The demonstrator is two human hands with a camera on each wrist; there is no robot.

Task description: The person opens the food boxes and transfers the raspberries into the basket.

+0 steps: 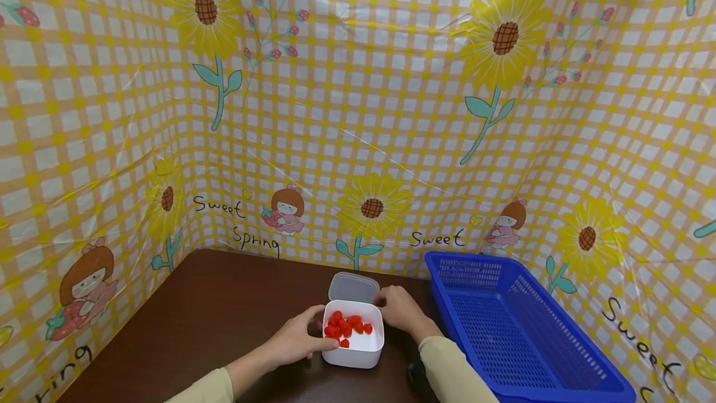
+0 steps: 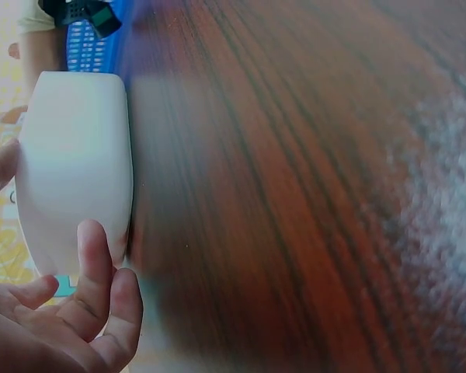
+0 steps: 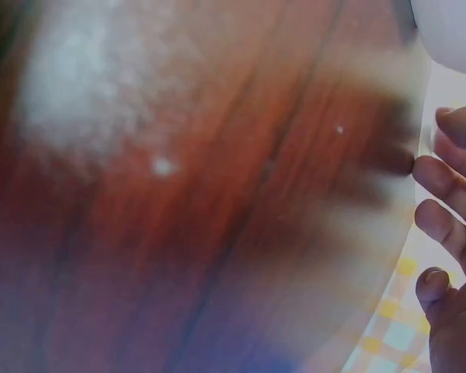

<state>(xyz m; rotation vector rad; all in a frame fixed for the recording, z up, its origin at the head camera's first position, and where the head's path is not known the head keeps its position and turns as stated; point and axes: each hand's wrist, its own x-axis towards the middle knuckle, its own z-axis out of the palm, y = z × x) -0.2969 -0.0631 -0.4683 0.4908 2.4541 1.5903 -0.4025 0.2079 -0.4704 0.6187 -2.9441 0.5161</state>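
A white square container [image 1: 353, 358], upright on the dark table, holds several small red pieces [image 1: 342, 326], mostly toward its left and back. My left hand [image 1: 298, 336] grips its left side, thumb over the near-left rim and fingers around the outer wall. In the left wrist view the fingertips [image 2: 93, 237] lie against the white wall. Behind the container is a translucent grey lid [image 1: 353, 287]. My right hand [image 1: 401, 310] is at the lid's right end, beside the container's back-right corner, fingers bent downward; I cannot tell whether they pinch the lid's edge.
A large blue plastic basket [image 1: 500, 328] with slotted sides stands on the right, close to my right forearm. The brown wooden table [image 1: 235, 303] stretches to the left. Checked cloth [image 1: 358, 111] with sunflowers walls in the back and both sides.
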